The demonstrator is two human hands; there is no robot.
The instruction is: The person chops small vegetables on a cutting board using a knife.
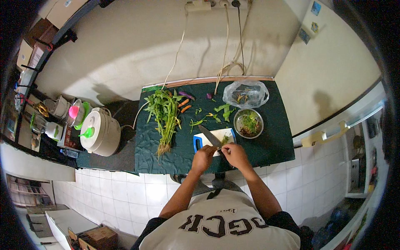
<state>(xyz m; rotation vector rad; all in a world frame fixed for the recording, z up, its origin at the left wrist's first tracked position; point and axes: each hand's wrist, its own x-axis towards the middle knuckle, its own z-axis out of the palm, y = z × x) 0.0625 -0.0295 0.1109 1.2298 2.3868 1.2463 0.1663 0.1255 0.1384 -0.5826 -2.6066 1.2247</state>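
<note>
My left hand [203, 157] and my right hand [235, 155] are close together over the near edge of a white cutting board [208, 139] with blue ends. The fingertips of both are pinched around something too small to make out. A kitchen knife [210, 136] lies across the board, its tip pointing away to the left; its handle is partly hidden near my right hand. Chopped greens [225, 139] sit on the board beside the blade. To the right, a metal bowl [248, 123] holds chopped greens and brownish pieces.
A bunch of rooted leafy greens [165, 122] lies left, near carrots [185, 106] and a purple vegetable [187, 95]. Loose leaves [225, 112] and a clear plastic bag [246, 93] are at the back of the green-covered table. Further left stands a white rice cooker [100, 131].
</note>
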